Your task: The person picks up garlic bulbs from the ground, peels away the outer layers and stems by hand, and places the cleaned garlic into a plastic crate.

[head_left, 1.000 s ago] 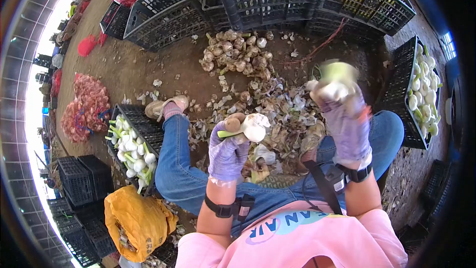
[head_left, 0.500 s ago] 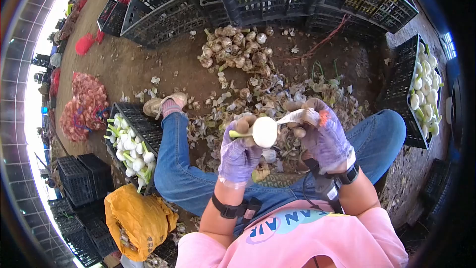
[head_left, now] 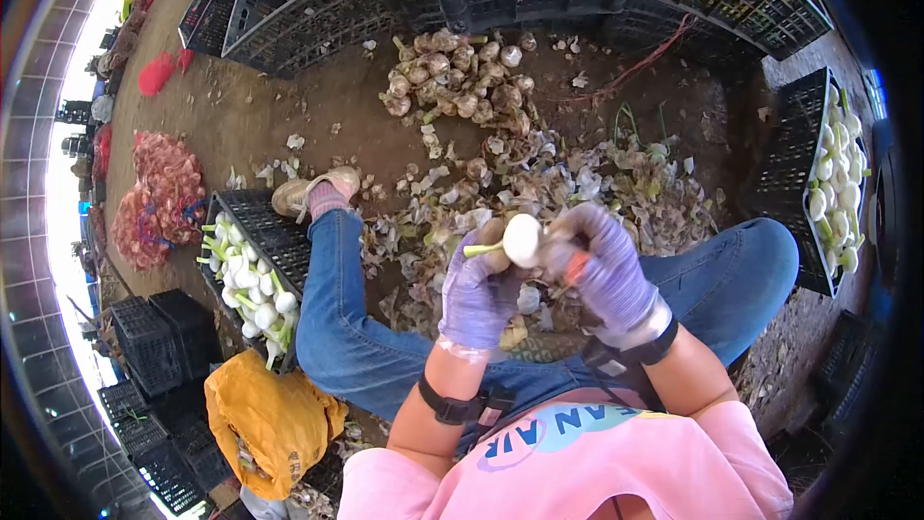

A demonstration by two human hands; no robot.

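Observation:
My left hand (head_left: 477,287), in a purple glove, grips a white peeled garlic bulb (head_left: 521,239) by its green stem, held above my lap. My right hand (head_left: 604,265), also gloved in purple, presses against the right side of the same bulb with its fingers curled on it. Both hands hover over a heap of papery garlic skins (head_left: 577,188) on the dirt floor between my jeans-clad legs.
A pile of unpeeled garlic (head_left: 462,87) lies ahead. A black crate with peeled bulbs (head_left: 241,270) sits by my left leg, another (head_left: 833,183) at right. Black crates (head_left: 318,0) line the back. A yellow bag (head_left: 269,424) and red mesh sacks (head_left: 154,197) lie left.
My right hand came down from up high on the right to the bulb, pulled a strip of skin, and now closes on the bulb. The left hand shifted slightly right.

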